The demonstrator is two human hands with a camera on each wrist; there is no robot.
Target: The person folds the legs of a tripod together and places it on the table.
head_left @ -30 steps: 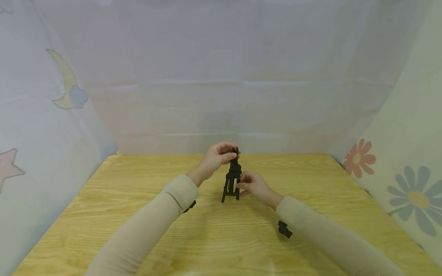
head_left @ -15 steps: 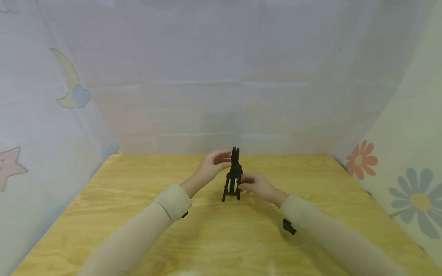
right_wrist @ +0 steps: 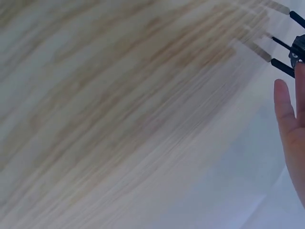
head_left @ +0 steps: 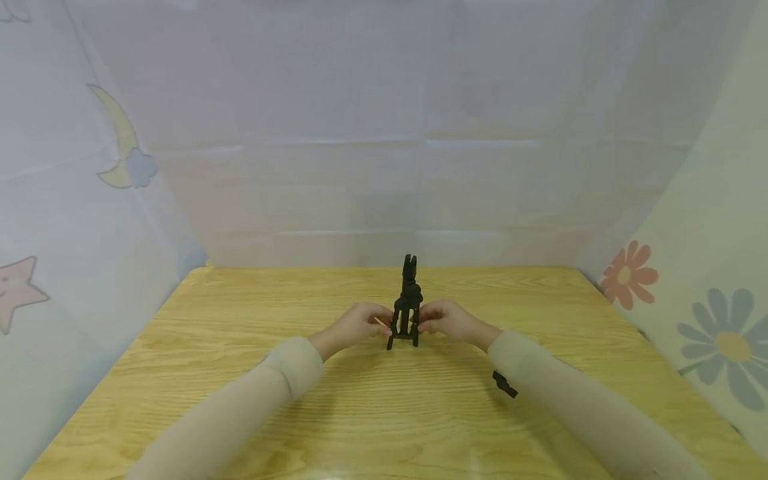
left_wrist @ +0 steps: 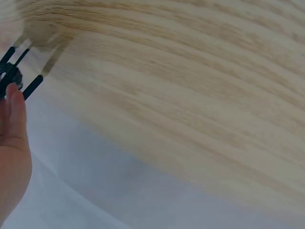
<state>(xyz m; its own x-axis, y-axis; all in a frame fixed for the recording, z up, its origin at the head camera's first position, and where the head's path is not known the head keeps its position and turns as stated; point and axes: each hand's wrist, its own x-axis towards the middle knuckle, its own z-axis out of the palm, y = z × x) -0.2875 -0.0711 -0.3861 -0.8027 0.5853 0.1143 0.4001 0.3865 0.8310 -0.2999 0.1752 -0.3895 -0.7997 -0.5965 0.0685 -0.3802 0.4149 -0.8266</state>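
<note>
A small black tripod [head_left: 411, 293] stands upright near the middle of the table, its legs spread and its slim top pointing up. My left hand [head_left: 360, 323] holds it low on the left side, its fingertips at a leg. On the opposite side, my right hand [head_left: 451, 321] has its thumb and fingers at the right leg. In the left wrist view, part of the tripod [left_wrist: 10, 74] shows past the fingers at the left edge. The right wrist view has the tripod legs [right_wrist: 286, 67] at its upper right edge. Some fingers are hidden behind the tripod.
The wooden table [head_left: 384, 413] carries the tripod. A pale cloth backdrop [head_left: 384, 167] rises behind the table's far edge, with patterned cloth at both sides. A black wrist device [head_left: 504, 384] hangs under the right sleeve.
My left hand has let go of the tripod's top and moved down to its left leg. The right hand has stayed at the right leg. The tripod has hardly moved.
</note>
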